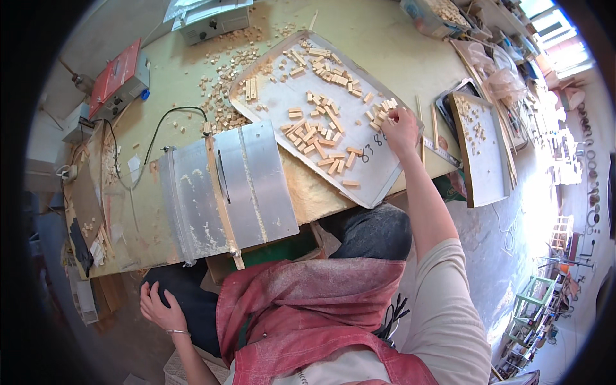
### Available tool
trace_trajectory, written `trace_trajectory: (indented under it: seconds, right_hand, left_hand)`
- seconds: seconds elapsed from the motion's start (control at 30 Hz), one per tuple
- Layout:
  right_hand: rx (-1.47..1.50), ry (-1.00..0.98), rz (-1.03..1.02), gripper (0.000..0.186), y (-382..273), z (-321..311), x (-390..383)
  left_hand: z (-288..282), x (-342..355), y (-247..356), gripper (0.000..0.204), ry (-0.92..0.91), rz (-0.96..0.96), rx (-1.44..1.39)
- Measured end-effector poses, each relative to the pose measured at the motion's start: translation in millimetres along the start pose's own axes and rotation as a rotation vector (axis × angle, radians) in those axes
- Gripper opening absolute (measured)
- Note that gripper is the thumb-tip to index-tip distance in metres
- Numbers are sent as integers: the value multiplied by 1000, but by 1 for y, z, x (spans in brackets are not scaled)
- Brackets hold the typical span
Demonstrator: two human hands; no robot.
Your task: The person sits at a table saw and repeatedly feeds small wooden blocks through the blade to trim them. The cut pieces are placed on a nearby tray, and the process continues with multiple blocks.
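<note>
My right hand [401,131] reaches over the right side of a metal tray [276,54]. Its thumb and fingers are pinched together beside a small cluster of pale wooden blocks [382,110]; whether a block is between the fingertips cannot be seen. More small wooden blocks [311,138] lie scattered in the tray's middle, and others [330,70] spread along its far side. Dark handwritten marks show on the tray's bare metal. Down at the left, my left hand [160,308] rests on my thigh, fingers apart and holding nothing.
Left of the tray stands a metal saw table [256,173] with a slot and a wooden strip across it. Loose wood bits [228,83] and sawdust [314,189] cover the bench nearby. A second tray [491,154] leans at the right edge. A red-topped box [119,74] sits far left.
</note>
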State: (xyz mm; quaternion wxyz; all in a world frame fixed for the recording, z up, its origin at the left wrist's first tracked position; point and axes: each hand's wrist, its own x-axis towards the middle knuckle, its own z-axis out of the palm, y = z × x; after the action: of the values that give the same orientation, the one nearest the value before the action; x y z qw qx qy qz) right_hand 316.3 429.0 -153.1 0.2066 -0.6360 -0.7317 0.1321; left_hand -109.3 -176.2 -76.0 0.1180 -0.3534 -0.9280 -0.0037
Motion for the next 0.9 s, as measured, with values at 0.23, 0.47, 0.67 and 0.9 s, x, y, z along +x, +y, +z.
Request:
trace_trajectory:
  seconds: [0.23, 0.47, 0.67, 0.9]
  right_hand:
    - [10, -29, -71, 30, -6, -11, -4]
    - [64, -91, -75, 31, -11, -13, -3]
    - [19, -149, -229, 28, -20, -9, -45]
    - [-63, -107, -151, 51, -25, -9, -36]
  left_hand:
    - [-2, 0, 3, 32, -12, -16, -14]
    - [-2, 0, 2, 32, 5, 0, -23]
    - [-1, -1, 0, 32, 12, 3, -20]
    - [2, -3, -3, 32, 22, 5, -26]
